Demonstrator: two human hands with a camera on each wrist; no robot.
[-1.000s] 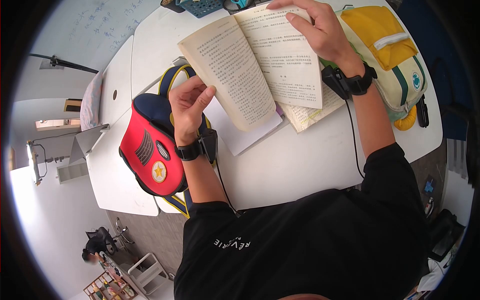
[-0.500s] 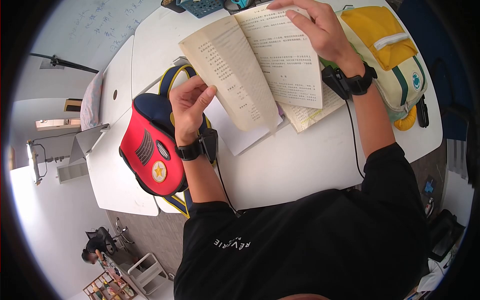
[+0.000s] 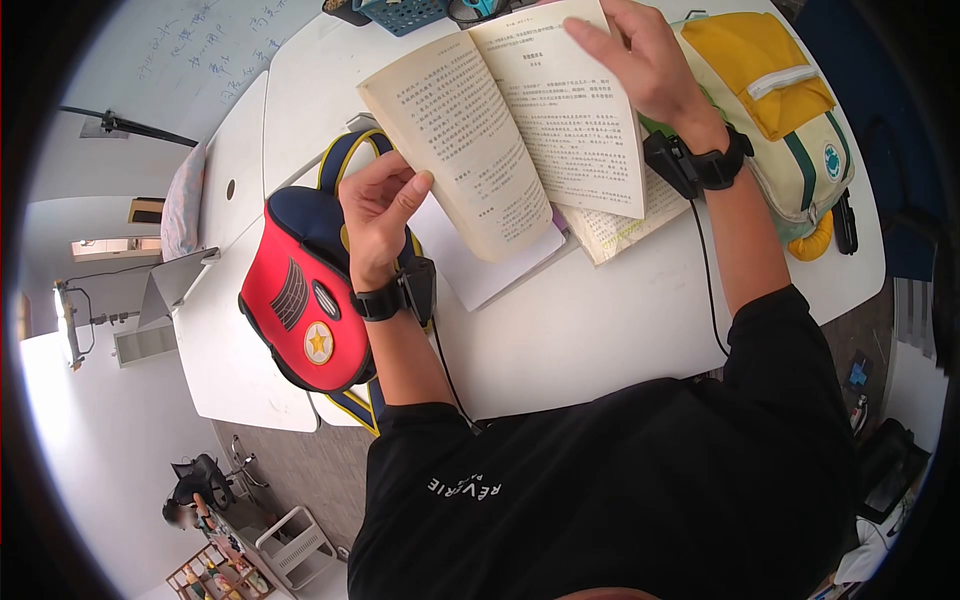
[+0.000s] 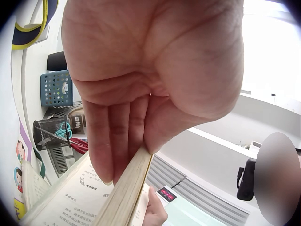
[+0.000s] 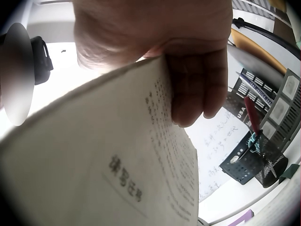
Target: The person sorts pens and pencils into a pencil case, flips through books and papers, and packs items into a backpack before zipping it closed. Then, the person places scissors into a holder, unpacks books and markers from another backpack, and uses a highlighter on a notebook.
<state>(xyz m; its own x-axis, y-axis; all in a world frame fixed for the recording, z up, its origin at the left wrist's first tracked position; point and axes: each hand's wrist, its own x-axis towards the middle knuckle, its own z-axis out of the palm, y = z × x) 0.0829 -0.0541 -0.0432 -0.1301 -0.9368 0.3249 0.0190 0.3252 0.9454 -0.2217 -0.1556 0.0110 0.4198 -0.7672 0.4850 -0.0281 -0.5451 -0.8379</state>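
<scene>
An open paperback book [image 3: 565, 120] with printed text is held up over the table in the head view. My left hand [image 3: 380, 220] grips its left half, thumb on the page side and fingers behind; in the left wrist view the thick block of pages [image 4: 126, 188] sits between thumb and fingers. My right hand [image 3: 660, 75] holds the right half near its upper outer edge, the blurred thumb over the page. In the right wrist view the fingers [image 5: 190, 101] bend around the edge of a page [image 5: 94, 155]. Below lies another printed book [image 3: 625, 235], partly covered.
A red and navy backpack [image 3: 310, 300] lies at the left, beside white paper [image 3: 480, 265]. To the right is a cream and yellow bag [image 3: 775, 120]. A blue basket [image 3: 405, 12] stands at the far edge, near a mesh pen holder [image 4: 49, 134] with scissors.
A page has flipped over to the left, so both visible pages show different text. My right fingers have shifted from across the page top to its outer edge. The left hand stays put.
</scene>
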